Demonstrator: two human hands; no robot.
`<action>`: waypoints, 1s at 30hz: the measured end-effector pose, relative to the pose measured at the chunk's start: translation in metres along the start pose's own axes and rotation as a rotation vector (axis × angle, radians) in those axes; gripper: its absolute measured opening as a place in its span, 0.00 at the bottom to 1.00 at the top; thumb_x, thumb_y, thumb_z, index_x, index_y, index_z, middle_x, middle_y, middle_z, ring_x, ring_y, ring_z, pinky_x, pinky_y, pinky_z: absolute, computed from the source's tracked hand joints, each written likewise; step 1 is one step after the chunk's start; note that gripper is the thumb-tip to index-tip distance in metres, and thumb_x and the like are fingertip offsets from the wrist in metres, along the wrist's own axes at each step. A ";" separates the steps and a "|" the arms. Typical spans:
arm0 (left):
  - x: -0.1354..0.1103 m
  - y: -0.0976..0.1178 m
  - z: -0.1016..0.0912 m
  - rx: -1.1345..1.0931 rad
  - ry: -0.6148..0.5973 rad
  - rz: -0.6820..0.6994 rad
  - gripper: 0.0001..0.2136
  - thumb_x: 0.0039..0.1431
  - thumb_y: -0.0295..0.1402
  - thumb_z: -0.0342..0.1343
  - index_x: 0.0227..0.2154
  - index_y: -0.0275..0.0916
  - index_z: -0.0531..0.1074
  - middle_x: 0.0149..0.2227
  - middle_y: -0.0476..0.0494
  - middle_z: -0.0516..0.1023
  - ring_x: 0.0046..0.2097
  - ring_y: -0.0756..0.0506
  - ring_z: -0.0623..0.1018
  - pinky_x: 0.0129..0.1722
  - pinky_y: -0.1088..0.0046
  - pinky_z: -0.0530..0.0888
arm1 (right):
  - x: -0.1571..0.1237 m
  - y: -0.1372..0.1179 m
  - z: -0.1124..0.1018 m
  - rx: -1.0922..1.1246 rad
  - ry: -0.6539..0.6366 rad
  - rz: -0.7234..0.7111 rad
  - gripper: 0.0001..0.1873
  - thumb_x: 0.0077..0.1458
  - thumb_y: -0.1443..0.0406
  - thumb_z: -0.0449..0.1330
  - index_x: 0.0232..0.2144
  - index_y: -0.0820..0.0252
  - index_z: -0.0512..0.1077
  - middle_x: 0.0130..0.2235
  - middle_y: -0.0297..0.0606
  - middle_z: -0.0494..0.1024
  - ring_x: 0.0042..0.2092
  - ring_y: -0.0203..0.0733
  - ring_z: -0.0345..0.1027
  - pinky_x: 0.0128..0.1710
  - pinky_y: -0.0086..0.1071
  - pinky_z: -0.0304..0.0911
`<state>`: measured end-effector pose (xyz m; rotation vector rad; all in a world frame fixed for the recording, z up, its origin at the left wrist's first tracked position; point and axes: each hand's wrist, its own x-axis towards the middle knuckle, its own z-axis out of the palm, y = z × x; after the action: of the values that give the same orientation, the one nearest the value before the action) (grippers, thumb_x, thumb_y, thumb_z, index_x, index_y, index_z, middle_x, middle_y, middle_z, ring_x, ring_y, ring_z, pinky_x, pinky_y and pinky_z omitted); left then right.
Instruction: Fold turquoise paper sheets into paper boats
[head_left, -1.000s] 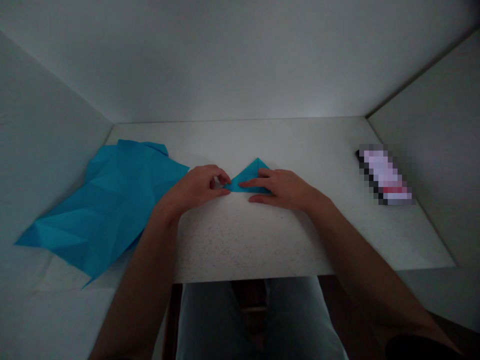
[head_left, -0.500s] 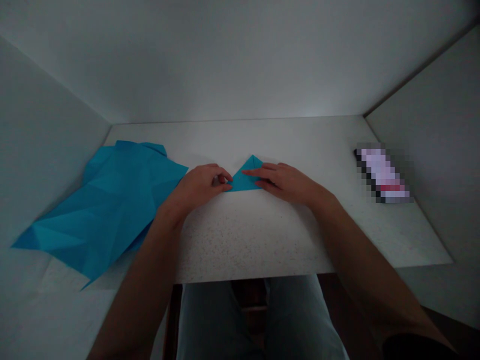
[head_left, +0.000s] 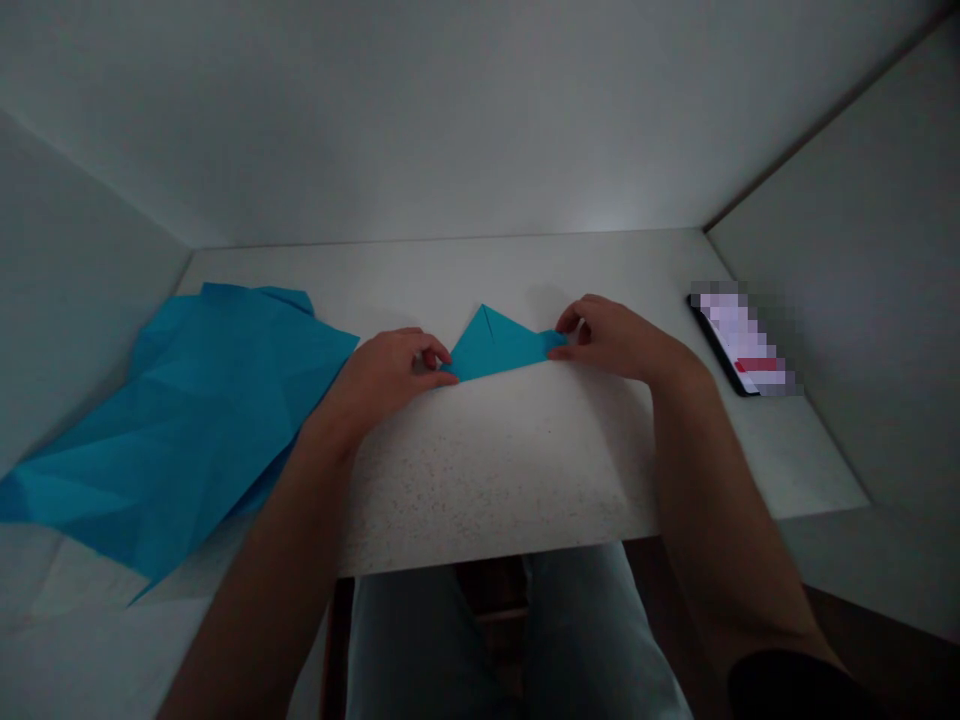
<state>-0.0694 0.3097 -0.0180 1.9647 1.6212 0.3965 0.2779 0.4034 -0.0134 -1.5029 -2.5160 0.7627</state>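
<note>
In the middle of the frame a folded blue triangle lies on the white surface — the left hand pinches its left corner, the right hand pinches its right corner. If one hand pulls harder, the thin paper could slide or tear, I think. A big crumpled blue sheet lies at left, a phone at right.

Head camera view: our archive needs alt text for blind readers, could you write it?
Two bare hands pinch the ends of a small blue paper triangle on a white speckled table: left hand at its left corner, right hand at its right. A large creased blue sheet lies to the left, a phone to the right.
</note>
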 end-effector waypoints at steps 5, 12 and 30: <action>0.001 -0.004 0.001 -0.021 -0.010 -0.004 0.12 0.63 0.45 0.71 0.44 0.46 0.85 0.41 0.45 0.84 0.38 0.44 0.79 0.40 0.66 0.74 | -0.003 -0.011 -0.003 0.095 -0.039 0.022 0.19 0.55 0.54 0.73 0.44 0.54 0.75 0.39 0.40 0.83 0.37 0.47 0.75 0.38 0.40 0.70; 0.000 -0.004 0.002 -0.018 -0.006 -0.014 0.12 0.62 0.45 0.71 0.44 0.47 0.86 0.41 0.45 0.83 0.38 0.44 0.79 0.41 0.66 0.74 | -0.002 -0.020 -0.004 0.103 -0.096 0.003 0.15 0.57 0.58 0.69 0.46 0.55 0.77 0.37 0.39 0.84 0.36 0.46 0.76 0.38 0.38 0.69; -0.003 0.006 -0.004 0.055 -0.012 0.013 0.10 0.64 0.44 0.70 0.42 0.45 0.84 0.39 0.46 0.83 0.38 0.43 0.79 0.40 0.65 0.72 | -0.001 -0.013 -0.005 0.082 -0.094 -0.078 0.10 0.60 0.62 0.65 0.41 0.54 0.87 0.42 0.41 0.85 0.39 0.45 0.78 0.42 0.39 0.72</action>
<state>-0.0677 0.3073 -0.0109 2.0155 1.6285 0.3477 0.2698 0.4000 -0.0028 -1.3647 -2.5591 0.9331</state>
